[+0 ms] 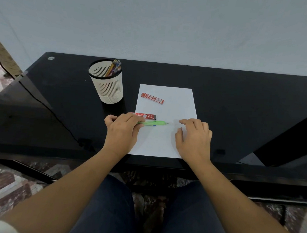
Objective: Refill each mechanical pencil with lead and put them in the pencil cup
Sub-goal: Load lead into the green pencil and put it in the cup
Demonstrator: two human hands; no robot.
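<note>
We judge the green mechanical pencil (pixel 154 123) light, rigid, slippery; left hand (pixel 121 132) pinches its barrel, right hand (pixel 194 138) relaxed, empty.

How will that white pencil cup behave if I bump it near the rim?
The pencil cup looks like slotted plastic, so probably light. It is tall and narrows toward its base, and the pencils lean against one side, so it may tip. On the glossy black table it would likely slide.
</note>
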